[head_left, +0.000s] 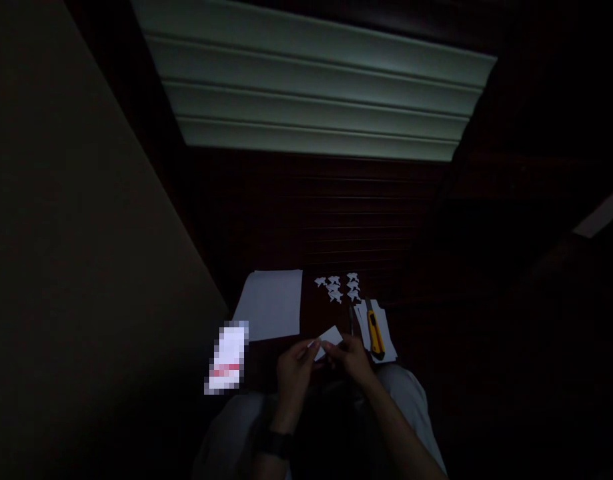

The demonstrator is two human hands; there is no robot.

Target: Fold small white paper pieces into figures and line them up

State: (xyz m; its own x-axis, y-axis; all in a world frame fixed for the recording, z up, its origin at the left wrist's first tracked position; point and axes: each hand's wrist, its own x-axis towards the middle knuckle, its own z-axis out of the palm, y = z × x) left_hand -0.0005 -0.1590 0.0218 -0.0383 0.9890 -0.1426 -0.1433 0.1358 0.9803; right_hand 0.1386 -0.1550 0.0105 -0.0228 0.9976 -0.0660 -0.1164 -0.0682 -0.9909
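Between my hands, over my lap, is a small white piece of paper [333,334]. My left hand [293,365] pinches its left corner, with a dark band around that wrist. On its right side, my right hand [355,358] grips the same piece, thumb on top. Past my hands, several small folded paper figures [335,288] lie in loose columns on the dark surface. A yellow utility knife [375,333] rests on a stack of cut paper [389,337] to the right. Beside that stack is a dark, thin, pen-like object [351,320].
Large white sheets [272,303] lie at the left of the dark surface. A bright pixelated patch [227,357] shows beside my left knee. Pale slats [316,87] in a dark wooden frame stand ahead, and a plain wall [86,220] runs along the left. The light is dim.
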